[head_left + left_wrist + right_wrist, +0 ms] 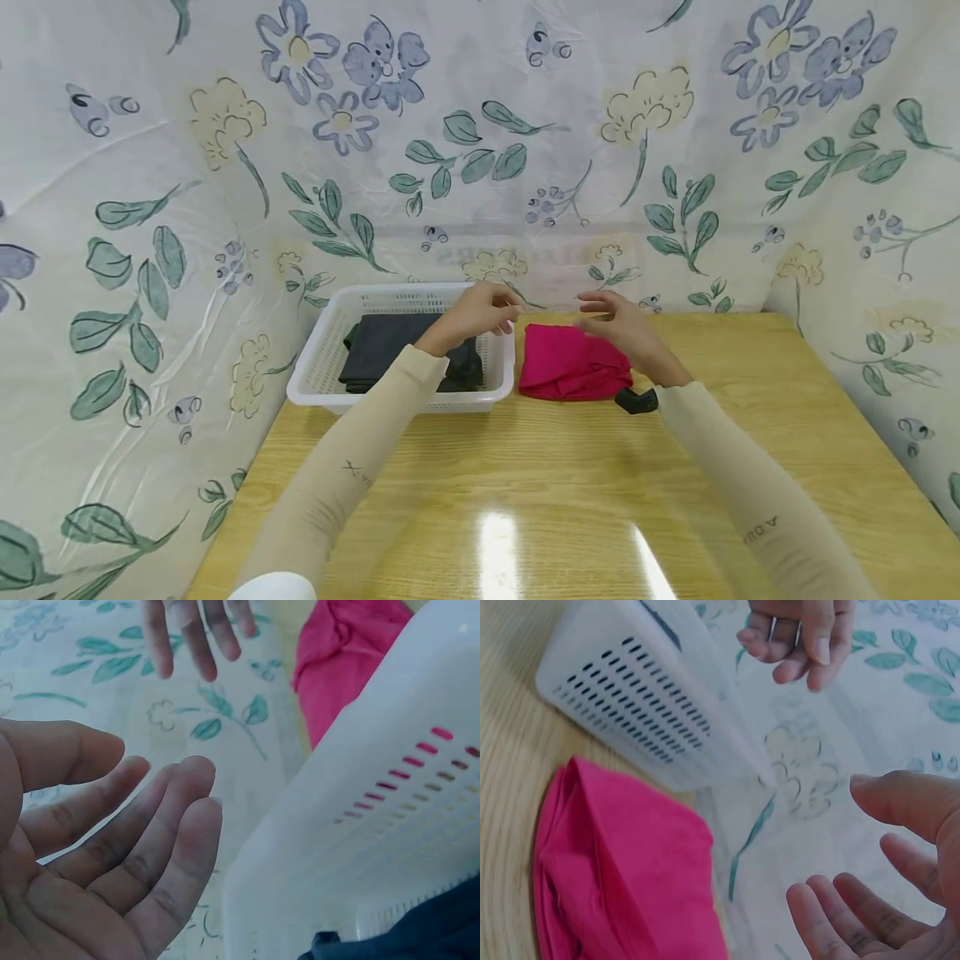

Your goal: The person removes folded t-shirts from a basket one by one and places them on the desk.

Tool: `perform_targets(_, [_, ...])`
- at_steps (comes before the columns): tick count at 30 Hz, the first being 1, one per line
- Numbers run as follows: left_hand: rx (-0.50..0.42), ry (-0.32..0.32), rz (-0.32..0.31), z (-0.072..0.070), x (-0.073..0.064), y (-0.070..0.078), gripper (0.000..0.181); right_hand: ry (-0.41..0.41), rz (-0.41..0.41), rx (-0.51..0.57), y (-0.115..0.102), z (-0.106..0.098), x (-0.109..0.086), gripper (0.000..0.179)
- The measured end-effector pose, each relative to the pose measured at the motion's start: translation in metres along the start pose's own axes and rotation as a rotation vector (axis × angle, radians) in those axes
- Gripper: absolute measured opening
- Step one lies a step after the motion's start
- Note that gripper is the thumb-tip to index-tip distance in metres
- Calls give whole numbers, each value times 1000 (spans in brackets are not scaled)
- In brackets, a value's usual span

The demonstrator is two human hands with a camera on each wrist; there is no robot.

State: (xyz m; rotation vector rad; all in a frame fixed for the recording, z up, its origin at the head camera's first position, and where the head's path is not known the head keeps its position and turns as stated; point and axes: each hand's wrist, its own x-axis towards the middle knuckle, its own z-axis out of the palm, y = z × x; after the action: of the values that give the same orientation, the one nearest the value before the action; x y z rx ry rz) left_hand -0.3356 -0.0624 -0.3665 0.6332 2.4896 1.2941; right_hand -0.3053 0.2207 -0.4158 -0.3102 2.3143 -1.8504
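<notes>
My left hand (480,310) hovers over the right side of a white plastic basket (322,395), its fingers loosely bent and holding nothing. Inside the basket lies dark folded cloth (386,340). Above the right part of a bright pink folded cloth (558,362) is my right hand (622,331), also holding nothing. In the left wrist view, the left hand (97,881) shows its palm and relaxed fingers beside the basket wall (322,847). The right wrist view has the right hand (926,941) with thumb and fingers spread, apart from the pink cloth (645,862).
A small black object (637,402) sits on the wooden table (540,475) at the pink cloth's front right corner. Floral sheeting (480,192) hangs behind the table and along both sides. The basket stands close to the back sheet.
</notes>
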Motion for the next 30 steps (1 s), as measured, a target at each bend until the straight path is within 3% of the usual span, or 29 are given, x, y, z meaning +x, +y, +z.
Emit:
perform_targets(7, [22, 30, -27, -19, -14, -8, 30, -38, -49, 24, -13, 19, 7, 61])
perform_targets(14, [-4, 25, -60, -35, -27, -23, 28, -87, -96, 61, -23, 39, 12, 58])
perform_targets(30, [-18, 48, -116, -65, -52, -49, 33, -143, -87, 12, -31, 74, 22, 57])
